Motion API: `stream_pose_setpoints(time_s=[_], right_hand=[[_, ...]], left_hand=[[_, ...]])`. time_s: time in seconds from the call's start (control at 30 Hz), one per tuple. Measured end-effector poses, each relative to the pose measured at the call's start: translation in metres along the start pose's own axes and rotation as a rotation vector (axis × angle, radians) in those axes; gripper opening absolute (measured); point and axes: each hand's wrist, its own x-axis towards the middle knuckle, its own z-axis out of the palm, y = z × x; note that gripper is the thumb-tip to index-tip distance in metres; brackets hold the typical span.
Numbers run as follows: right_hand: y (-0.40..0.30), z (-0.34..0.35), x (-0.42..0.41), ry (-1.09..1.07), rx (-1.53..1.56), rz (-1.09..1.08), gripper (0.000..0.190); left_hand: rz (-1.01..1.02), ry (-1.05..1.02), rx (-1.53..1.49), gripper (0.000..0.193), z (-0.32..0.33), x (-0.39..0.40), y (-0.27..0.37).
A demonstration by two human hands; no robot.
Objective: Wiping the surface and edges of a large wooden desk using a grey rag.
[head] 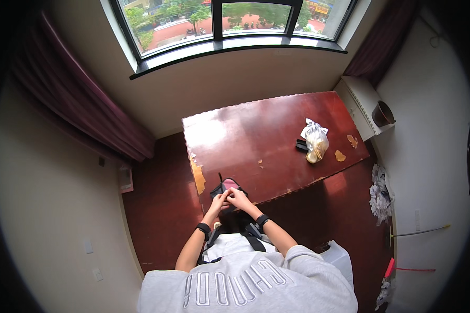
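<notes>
My left hand and my right hand meet above a small black-and-pink fabric pouch at the near left corner of the table. Their thumbs and fingertips are drawn together and nearly touch. The fingers cover part of the pouch, so whether they pinch its cloth or something small is too hidden to tell. A thin dark strap or loop sticks up from the far side of the pouch. Black bands circle both wrists.
The red wooden table has peeling patches. Toward its right lie a tied clear plastic bag with contents and a black object. A dark bin sits on a white cabinet. Crumpled paper lies along the right wall.
</notes>
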Motion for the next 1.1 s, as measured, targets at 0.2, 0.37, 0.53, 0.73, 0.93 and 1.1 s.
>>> stream_pose_setpoints(time_s=[0.2, 0.37, 0.53, 0.73, 0.93, 1.1], right_hand=[[0.007, 0.002, 0.008, 0.083, 0.181, -0.064, 0.023], [0.033, -0.006, -0.005, 0.297, -0.664, 0.134, 0.055], [0.044, -0.022, 0.002, -0.028, -0.475, 0.34, 0.051], [0.073, -0.067, 0.012, 0.134, -0.009, 0.19, 0.028], [0.104, -0.088, -0.01, 0.248, -0.265, 0.303, 0.035], [0.092, -0.083, -0.024, 0.462, -0.435, 0.204, 0.031]], left_hand=[[0.043, 0.232, -0.188, 0.02, -0.03, -0.011, -0.017], [0.159, 0.301, 0.102, 0.024, -0.058, -0.049, -0.018], [0.29, 0.31, 0.172, 0.033, -0.072, -0.069, -0.016], [0.438, 0.321, 0.125, 0.03, -0.073, -0.065, -0.018], [0.058, 0.447, 0.222, 0.027, -0.073, -0.031, -0.06], [0.172, 0.627, 0.759, 0.04, -0.059, -0.017, -0.073]])
